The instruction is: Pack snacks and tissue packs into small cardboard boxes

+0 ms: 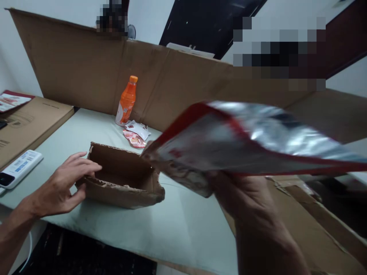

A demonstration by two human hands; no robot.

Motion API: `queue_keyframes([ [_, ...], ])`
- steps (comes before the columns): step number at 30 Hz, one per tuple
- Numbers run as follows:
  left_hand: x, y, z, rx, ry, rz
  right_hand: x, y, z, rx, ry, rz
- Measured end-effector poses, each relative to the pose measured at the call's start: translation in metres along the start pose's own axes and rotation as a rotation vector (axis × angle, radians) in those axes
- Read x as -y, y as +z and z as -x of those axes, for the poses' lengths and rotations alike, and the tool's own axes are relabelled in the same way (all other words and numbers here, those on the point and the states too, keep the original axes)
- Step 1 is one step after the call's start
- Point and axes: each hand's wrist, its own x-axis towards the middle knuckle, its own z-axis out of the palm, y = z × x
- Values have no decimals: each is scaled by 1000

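My right hand (243, 194) is closed on a foil pouch (218, 141), silver with red edges, raised over the right side of the table and slightly blurred by motion. A small open-topped cardboard box (123, 194) with rough torn rims sits at the middle of the table, and no contents show inside it. At its left end is my left hand (70, 179), fingers apart and reaching over the rim, the thumb lower on the near side. Whether the fingertips press on the cardboard is hard to tell.
An orange bottle (126, 101) stands behind the box, with a white packet (138, 130) and a pink packet (134, 138) before it. A white power bank (21, 168) lies left by a flat carton (34, 118). Tall cardboard (86, 68) walls the back. Another cardboard piece (309, 225) is at right.
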Motion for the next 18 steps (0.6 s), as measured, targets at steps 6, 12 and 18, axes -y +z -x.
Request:
queue_keyframes([
  [6, -1, 5, 8, -33, 123, -152, 63, 54, -30, 921, -132, 565],
  [12, -15, 0, -3, 46, 178, -217, 49, 128, -44, 1356, -139, 890],
  [18, -3, 15, -20, 331, 87, -66, 46, 133, -49, 1475, -121, 611],
])
